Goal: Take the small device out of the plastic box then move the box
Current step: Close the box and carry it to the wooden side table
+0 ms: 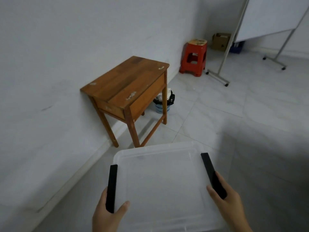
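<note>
Plastic box [160,178] above tiled floor [234,106]

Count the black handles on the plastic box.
2. One black handle runs along the plastic box's left edge under the left hand; the other along its right edge under the right hand.

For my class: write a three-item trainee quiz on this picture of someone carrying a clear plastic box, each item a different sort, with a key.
1. True or false: both hands grip the black side handles of the plastic box.
2. Multiple choice: what stands under the wooden table? A) a red stool B) a blue basket C) a cardboard carton
3. Fill in: the red stool stands on the floor against the ____.

Key
1. True: the left hand and the right hand each hold a handle, thumbs on the lid.
2. B, the blue basket.
3. wall.
</note>
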Motion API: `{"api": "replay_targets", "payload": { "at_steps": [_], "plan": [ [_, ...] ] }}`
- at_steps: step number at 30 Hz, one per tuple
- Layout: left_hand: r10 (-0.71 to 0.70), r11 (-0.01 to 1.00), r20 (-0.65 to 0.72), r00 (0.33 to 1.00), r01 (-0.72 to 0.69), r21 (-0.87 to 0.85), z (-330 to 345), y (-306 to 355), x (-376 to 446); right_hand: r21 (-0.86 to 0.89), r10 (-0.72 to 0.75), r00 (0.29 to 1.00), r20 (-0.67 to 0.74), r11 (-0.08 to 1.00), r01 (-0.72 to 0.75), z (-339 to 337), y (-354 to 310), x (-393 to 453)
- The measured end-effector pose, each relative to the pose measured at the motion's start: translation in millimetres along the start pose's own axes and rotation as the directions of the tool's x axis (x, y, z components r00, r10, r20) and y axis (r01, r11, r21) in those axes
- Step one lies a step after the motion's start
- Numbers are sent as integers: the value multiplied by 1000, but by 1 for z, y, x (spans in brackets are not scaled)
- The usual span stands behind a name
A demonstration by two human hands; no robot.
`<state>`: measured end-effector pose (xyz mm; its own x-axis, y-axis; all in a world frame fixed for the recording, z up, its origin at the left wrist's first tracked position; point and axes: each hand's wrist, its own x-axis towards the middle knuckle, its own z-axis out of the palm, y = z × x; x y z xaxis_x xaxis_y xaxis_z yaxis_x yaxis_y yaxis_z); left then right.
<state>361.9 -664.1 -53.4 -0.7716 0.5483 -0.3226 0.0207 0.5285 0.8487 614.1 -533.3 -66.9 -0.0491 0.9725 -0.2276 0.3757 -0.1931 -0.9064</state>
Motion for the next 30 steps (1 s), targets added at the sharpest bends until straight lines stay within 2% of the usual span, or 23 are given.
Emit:
{"api": "replay_targets", "payload": {
  "at_steps": [2,6,14,19,23,30],
  "plan": [
    [19,1000,30,999,-20,18,32,29,37,12,24,999,-40,1000,-23,0,-7,46],
    [-40,999,45,998,38,27,103,81,113,-38,64,996,-64,997,-66,0,-26,152],
    [-122,992,-12,992,122,-13,217,202,225,-88,-48,996,72,995,55,-18,-117,366],
    [-76,992,-69,995,69,-101,245,267,281,-92,-81,985,150,991,95,-1,-168,457],
    [-45,997,-174,984,35,-63,253,296,337,-98,-174,959,222,975,199,31,-213,527],
    [-103,993,-335,937,78,-87,241,342,434,-115,-322,853,412,910,399,125,-303,638]
  ]
}}
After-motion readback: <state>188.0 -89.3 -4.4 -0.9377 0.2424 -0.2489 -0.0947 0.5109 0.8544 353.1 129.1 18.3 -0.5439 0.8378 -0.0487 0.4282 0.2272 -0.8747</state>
